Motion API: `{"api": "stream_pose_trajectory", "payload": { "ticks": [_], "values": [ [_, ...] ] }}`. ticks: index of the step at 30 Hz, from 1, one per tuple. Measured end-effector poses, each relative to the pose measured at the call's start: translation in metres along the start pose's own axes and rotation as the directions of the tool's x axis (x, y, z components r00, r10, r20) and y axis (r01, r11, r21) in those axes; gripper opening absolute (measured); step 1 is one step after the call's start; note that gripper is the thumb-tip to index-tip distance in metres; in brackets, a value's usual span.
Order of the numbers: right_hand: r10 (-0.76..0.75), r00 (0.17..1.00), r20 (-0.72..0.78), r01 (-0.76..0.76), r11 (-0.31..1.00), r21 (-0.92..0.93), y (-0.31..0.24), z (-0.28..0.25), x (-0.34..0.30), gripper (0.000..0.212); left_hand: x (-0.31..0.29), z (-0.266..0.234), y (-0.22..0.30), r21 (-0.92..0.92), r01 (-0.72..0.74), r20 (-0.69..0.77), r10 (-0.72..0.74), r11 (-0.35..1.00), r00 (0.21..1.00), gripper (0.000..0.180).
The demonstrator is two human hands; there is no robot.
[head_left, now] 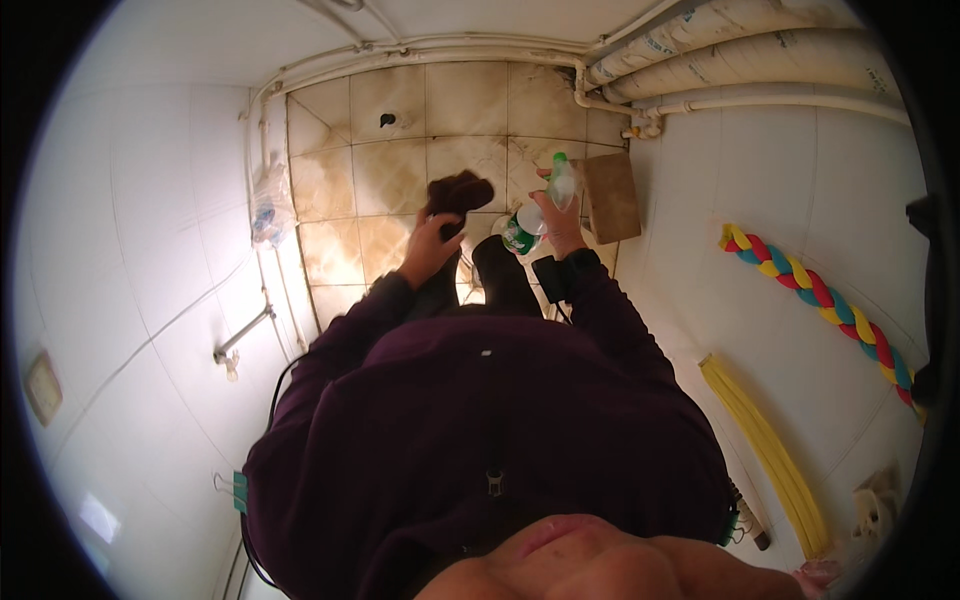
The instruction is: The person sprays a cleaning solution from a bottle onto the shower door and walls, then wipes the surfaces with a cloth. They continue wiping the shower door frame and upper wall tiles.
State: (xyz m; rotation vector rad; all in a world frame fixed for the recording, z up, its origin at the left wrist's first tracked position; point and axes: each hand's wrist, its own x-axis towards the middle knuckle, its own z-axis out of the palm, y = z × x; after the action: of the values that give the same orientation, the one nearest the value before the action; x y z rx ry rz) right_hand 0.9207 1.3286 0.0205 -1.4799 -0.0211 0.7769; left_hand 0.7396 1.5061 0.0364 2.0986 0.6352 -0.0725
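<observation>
My left hand (432, 245) is closed at the lower end of a dark brown, soft-looking item (462, 192), which may be a shoe or bunched cloth; its kind is unclear. To the right, my right hand (562, 222) has its fingers round a pale, translucent bottle (562, 186) with a green top. Just left of that hand is a second container (518, 236) with a green label, partly hidden by the hand and my dark-trousered knee (503, 268). Whether the right hand touches this container, I cannot tell.
A brown box-like block (611, 198) stands right of my right hand on the stained tiles (385, 165). Pipes (740, 65) run along the upper right. A colourful braid (820, 300) and a yellow strip (770, 455) hang at right. A plastic bag (270, 210) hangs at left.
</observation>
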Motion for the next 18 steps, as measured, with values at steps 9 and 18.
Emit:
{"api": "stream_pose_trajectory", "payload": {
  "ticks": [9,18],
  "values": [
    [0.123,0.95,-0.287,-0.192,0.955,-0.227,0.114,-0.034,0.149,0.025,-0.095,0.018,-0.139,0.241,0.285,0.34,-0.356,0.928,0.871,0.041],
    [-0.008,0.917,-0.399,-0.06,0.985,-0.159,0.156,-0.028,0.3,0.024,-0.106,0.019,-0.21,0.442,0.104,0.391,-0.295,0.891,0.872,0.047]
  ]
}}
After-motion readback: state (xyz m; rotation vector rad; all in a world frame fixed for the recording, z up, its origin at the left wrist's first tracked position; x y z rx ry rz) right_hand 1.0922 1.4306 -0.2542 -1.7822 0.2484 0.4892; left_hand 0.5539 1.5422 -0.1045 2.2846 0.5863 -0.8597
